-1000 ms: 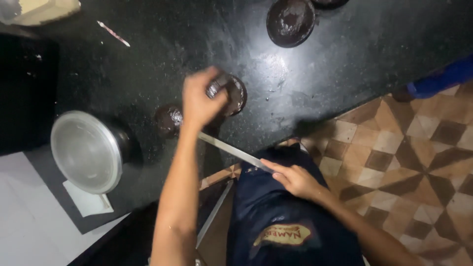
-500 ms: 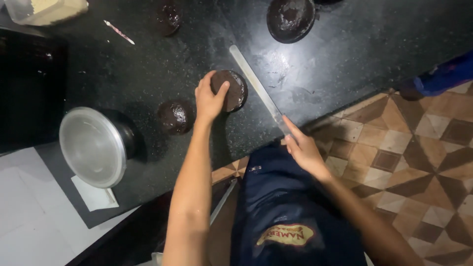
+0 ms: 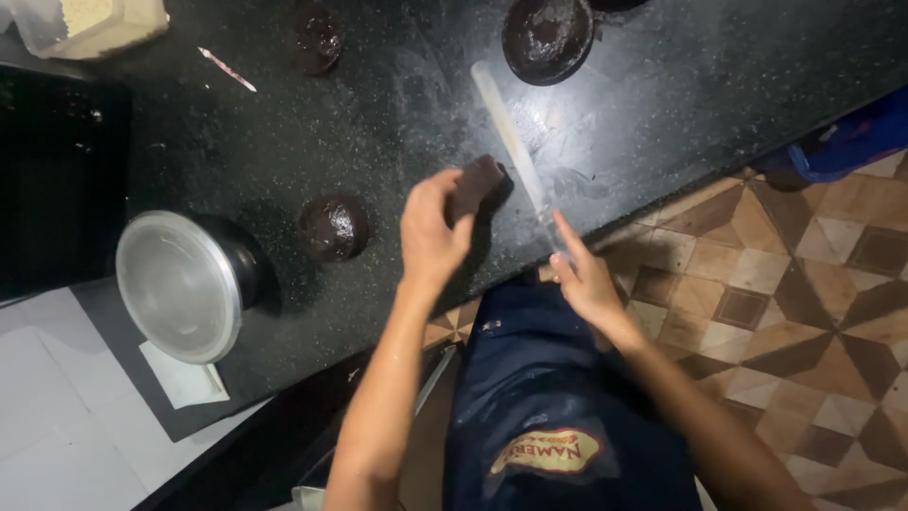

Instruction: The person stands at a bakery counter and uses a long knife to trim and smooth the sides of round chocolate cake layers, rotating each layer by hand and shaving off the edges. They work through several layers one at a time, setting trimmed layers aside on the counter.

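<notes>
My left hand (image 3: 430, 232) grips a small round dark chocolate cake (image 3: 478, 185), tipped up on its edge above the black stone counter (image 3: 397, 104). My right hand (image 3: 582, 274) holds the handle end of a long flat metal spatula (image 3: 511, 142), whose blade points away across the counter just right of the cake. Another small dark cake (image 3: 331, 227) sits on the counter to the left of my left hand.
A round metal tin (image 3: 180, 284) stands on a white paper at the left. A dark cake (image 3: 317, 38) and a dark round dish (image 3: 549, 36) lie at the far side, with a thin stick (image 3: 227, 69) and a clear container (image 3: 90, 24) top left. Patterned floor tiles (image 3: 804, 284) show on the right.
My left hand has lifted the cake from flat on the counter and tipped it up. The spatula has swung from the counter's edge up beside the cake.
</notes>
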